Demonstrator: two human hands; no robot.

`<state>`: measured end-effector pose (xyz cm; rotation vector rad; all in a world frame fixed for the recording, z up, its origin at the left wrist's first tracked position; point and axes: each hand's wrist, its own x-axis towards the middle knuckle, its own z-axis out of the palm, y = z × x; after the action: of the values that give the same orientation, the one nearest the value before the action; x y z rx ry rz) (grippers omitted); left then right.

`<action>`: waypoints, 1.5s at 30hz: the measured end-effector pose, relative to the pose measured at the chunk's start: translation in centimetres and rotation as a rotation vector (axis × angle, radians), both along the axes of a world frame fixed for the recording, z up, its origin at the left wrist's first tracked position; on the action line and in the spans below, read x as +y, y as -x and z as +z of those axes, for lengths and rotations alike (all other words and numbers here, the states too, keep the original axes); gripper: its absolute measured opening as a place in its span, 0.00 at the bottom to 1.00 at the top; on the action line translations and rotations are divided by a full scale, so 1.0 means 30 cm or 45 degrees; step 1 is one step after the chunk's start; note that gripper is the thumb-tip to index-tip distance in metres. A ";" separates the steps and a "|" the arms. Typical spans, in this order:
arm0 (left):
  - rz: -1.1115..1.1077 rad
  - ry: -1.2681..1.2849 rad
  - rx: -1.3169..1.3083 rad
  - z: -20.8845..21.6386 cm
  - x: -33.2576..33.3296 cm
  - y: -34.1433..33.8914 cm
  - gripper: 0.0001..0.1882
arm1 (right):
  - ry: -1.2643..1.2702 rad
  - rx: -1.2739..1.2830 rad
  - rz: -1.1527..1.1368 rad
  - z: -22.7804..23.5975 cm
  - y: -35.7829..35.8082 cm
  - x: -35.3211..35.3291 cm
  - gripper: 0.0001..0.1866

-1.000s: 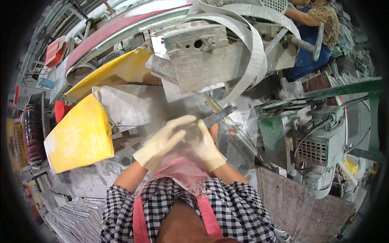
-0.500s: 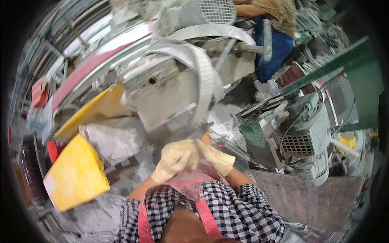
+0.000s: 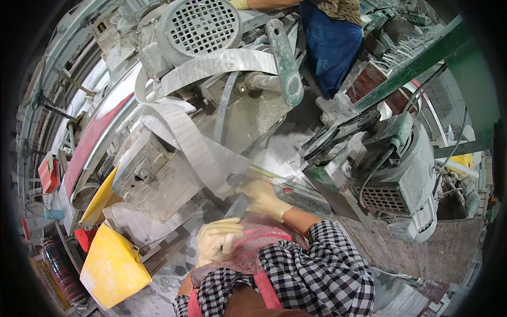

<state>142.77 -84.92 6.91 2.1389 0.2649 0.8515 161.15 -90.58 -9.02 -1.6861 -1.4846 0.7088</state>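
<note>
My right hand [image 3: 261, 198], in a cream glove and slightly blurred, is closed around one end of a flat grey metal blade [image 3: 237, 206]. The blade slants down toward my left hand; its far side under the glove is hidden. Just beyond, the lower bend of a wide grey abrasive belt [image 3: 195, 145] comes close to the blade; whether they touch I cannot tell. My left hand [image 3: 217, 241], also gloved, hovers before the dusty pink apron [image 3: 251, 239], its fingers partly bent and apart, with nothing visible in them.
A motor with a round grille [image 3: 199, 26] stands beyond the belt, beside a green lever arm [image 3: 285, 63]. Left are a yellow container [image 3: 113, 267] and a grey block [image 3: 150, 174]. A dusty machine [image 3: 393, 182] stands right. A co-worker in blue [image 3: 332, 45] is at the back.
My hands, together before, have come apart: the right moved forward to the belt, the left lower and nearer. The blade, pointing up and right before, now slants down and left. The view has shifted.
</note>
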 end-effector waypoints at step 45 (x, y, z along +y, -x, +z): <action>1.594 0.831 0.337 0.157 -0.133 0.316 0.16 | -0.094 0.115 1.017 0.214 0.093 0.188 0.26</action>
<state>133.31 -88.91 11.62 1.2904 1.8484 0.9052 158.38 -84.94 -2.61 -0.9479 -2.0921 1.0986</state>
